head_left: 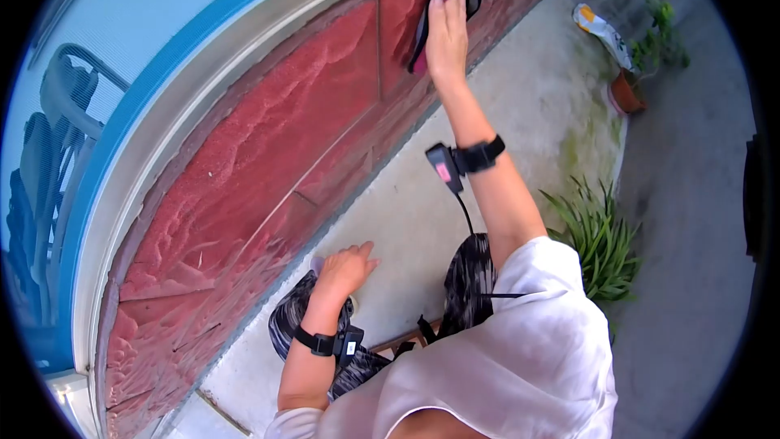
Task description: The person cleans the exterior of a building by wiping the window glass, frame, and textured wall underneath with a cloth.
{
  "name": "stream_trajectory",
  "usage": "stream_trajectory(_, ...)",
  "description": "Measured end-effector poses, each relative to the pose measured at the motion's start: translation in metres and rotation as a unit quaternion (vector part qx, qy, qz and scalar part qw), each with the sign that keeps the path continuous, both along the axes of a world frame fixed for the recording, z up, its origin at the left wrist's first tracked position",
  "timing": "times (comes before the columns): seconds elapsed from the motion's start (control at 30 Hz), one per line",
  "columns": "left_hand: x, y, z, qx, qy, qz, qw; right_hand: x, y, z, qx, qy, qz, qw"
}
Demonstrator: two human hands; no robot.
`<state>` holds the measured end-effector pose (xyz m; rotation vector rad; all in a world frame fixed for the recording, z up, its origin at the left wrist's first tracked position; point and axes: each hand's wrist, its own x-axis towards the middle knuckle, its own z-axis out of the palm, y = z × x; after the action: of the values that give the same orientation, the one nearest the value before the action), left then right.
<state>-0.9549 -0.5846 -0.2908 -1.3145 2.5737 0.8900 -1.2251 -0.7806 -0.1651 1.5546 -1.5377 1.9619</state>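
1. Red stone-faced wall below blue-framed window; pale concrete floor alongside.
2. Dark-edged cloth against wall's upper part; right hand flat over it, fingers straight, can't tell if pinching.
3. Left hand loose, fingers apart, above patterned knee.
4. Terracotta pot, white packet beyond; leafy plant partly blocked by shoulder.

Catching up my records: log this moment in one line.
Right hand: flat on black-edged grey cloth against rough red stone wall | Left hand: nothing visible in it, near black-and-grey patterned trousers
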Motion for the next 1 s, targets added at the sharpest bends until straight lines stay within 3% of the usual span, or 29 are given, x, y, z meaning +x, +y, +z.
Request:
stream_trajectory(0.03, 0.001, 0.003, -0.001, 0.005, -0.004, -0.002, 1.000, -0.011, -0.005, 0.000, -0.004, -0.007, 0.022, 1.000)
stream_trajectory(0.07, 0.001, 0.004, -0.001, 0.012, -0.004, -0.001, 1.000, -0.021, -0.009, 0.000, 0.032, -0.114, 0.051, 0.992)
stream_trajectory(0.13, 0.000, 0.000, -0.002, 0.007, 0.002, 0.003, 1.000, -0.019, -0.008, -0.003, 0.063, -0.135, 0.029, 0.988)
stream_trajectory(0.27, 0.001, 0.004, -0.008, -0.028, 0.044, 0.003, 0.999, -0.002, 0.010, -0.007, 0.030, 0.037, 0.029, 0.998)
stream_trajectory(0.47, -0.003, -0.002, -0.006, -0.035, 0.036, -0.009, 0.999, -0.039, -0.013, 0.023, 0.065, -0.126, 0.034, 0.989)
stream_trajectory(0.5, 0.002, 0.005, -0.009, -0.024, 0.026, -0.005, 0.999, -0.048, -0.022, 0.014, 0.047, -0.095, 0.064, 0.992)
stream_trajectory(0.53, -0.003, -0.006, -0.009, -0.044, 0.037, -0.009, 0.998, -0.034, -0.023, -0.007, 0.033, -0.012, 0.001, 0.999)
stream_trajectory(0.57, -0.003, -0.006, -0.009, -0.045, 0.033, -0.011, 0.998, -0.029, -0.017, -0.005, 0.031, -0.006, 0.011, 0.999)
stream_trajectory(0.67, -0.004, 0.001, -0.006, -0.036, 0.029, -0.023, 0.999, -0.027, -0.007, -0.005, 0.050, -0.024, 0.032, 0.998)
stream_trajectory(0.8, -0.007, 0.002, 0.000, 0.021, -0.013, -0.009, 1.000, -0.077, -0.053, 0.004, 0.058, -0.068, -0.022, 0.996)
stream_trajectory(0.87, -0.007, -0.001, 0.001, 0.028, -0.040, -0.006, 0.999, -0.081, -0.035, 0.030, 0.076, -0.136, 0.042, 0.987)
stream_trajectory(1.0, -0.011, -0.007, -0.006, 0.026, -0.033, -0.006, 0.999, -0.073, -0.033, 0.007, 0.088, -0.068, 0.016, 0.994)
